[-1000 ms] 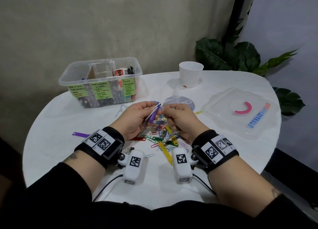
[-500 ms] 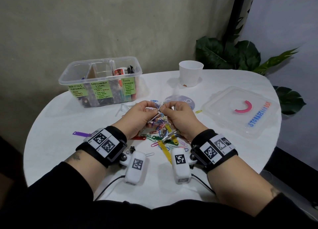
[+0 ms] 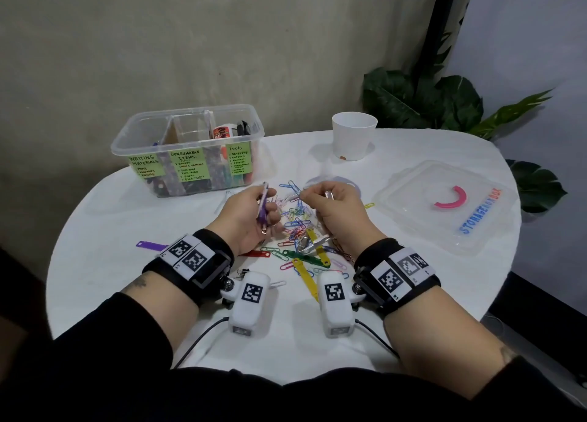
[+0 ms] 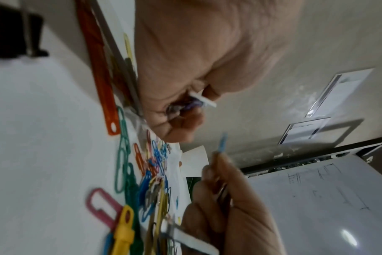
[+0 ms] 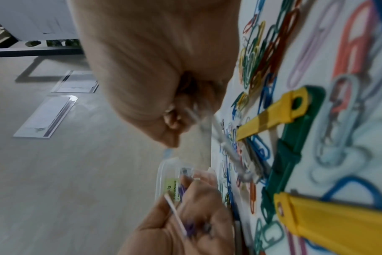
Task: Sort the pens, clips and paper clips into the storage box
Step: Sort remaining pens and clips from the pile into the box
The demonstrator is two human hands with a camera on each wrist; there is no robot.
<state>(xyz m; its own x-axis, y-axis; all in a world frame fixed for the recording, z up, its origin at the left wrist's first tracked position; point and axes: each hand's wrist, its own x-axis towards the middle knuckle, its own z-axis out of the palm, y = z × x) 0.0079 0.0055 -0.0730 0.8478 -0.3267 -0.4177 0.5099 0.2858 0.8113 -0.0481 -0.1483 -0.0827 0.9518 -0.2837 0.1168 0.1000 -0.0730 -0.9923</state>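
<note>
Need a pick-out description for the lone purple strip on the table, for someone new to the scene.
Start at the clear storage box with green labels, far left on the white table. Come toward the person, left of the left hand: the purple strip lies flat there. It lies alone, apart from the central paper clip pile.

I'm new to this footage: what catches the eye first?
A bright heap of coloured paper clips lies mid-table between both hands. The left hand grips a purple-and-white bundle, the right hand pinches a small metal piece. Behind left stands the labelled storage box; its lid lies to the right.
</note>
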